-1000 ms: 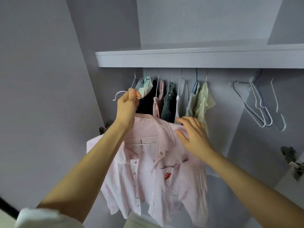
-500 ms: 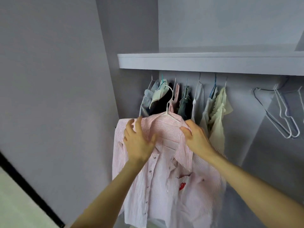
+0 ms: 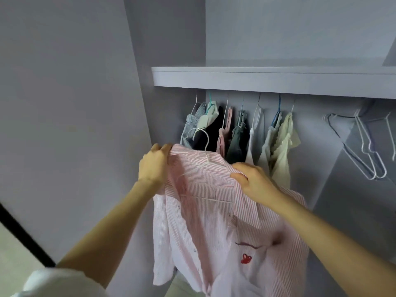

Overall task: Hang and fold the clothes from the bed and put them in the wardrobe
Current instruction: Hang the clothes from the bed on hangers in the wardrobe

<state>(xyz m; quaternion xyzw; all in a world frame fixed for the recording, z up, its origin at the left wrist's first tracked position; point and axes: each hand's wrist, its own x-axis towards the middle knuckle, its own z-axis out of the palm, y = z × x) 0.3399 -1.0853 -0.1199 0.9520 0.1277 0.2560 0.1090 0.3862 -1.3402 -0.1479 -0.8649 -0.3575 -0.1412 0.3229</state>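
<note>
Since half a second ago the left hand (image 3: 154, 166) has slid from the front of the pink striped shirt (image 3: 216, 228) to its left shoulder, which it is now gripping. The right hand (image 3: 252, 181) is pinching the collar on the other side. The shirt is hanging on a white hanger (image 3: 204, 168), held up before the hanging clothes (image 3: 237, 136) under the wardrobe shelf (image 3: 274, 81).

Pale floor (image 3: 12, 254) with a black strip (image 3: 25, 239) at lower left.

shirt (image 3: 214, 221) pink-white striped, red emblem; hanger (image 3: 200, 166) white; wardrobe (image 3: 257, 79) grey
</note>
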